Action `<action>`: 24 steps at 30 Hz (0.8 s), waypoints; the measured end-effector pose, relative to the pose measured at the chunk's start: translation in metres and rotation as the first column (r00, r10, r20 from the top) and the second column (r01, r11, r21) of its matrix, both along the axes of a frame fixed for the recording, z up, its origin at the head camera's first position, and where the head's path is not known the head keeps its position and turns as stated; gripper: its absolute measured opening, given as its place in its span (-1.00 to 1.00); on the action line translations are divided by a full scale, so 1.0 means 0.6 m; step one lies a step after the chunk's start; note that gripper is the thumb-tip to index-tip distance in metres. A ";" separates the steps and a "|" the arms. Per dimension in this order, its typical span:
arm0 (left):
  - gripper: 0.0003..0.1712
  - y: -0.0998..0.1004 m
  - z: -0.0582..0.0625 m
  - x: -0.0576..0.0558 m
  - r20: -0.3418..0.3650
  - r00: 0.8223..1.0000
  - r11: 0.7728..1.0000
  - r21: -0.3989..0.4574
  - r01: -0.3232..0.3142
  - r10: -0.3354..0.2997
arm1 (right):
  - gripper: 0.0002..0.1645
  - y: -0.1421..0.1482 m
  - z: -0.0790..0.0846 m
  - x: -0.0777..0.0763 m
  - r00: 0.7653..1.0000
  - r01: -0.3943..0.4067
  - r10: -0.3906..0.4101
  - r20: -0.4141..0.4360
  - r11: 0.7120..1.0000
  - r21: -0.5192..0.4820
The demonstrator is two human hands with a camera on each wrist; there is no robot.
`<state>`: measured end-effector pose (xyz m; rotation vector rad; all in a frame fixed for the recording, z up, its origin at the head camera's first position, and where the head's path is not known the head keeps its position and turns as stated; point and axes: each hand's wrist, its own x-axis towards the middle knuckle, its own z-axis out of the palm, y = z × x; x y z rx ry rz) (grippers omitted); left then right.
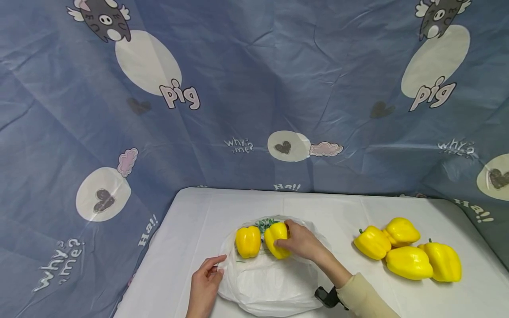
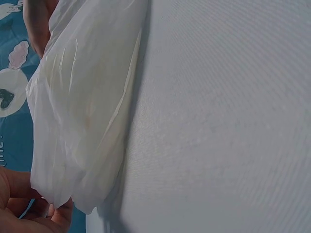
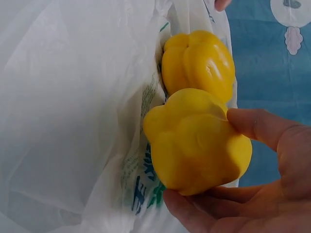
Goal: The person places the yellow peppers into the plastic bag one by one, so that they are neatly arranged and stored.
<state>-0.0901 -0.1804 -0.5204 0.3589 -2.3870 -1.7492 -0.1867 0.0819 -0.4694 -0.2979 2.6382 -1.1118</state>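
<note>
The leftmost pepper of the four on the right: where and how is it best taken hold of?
Probably the rounded body near the stem, thumb and fingers across it, coming from above and the left. That side of the leftmost pepper faces bare table, while its right crowds the back pepper and front-middle pepper. The thin stem looks too small to grip.
</note>
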 end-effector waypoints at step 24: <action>-0.57 -0.002 -0.002 -0.004 0.041 0.999 1.000 -0.011 -0.002 0.003 | -0.29 -0.011 -0.026 -0.011 0.999 0.030 -0.023 0.040 0.983 -0.180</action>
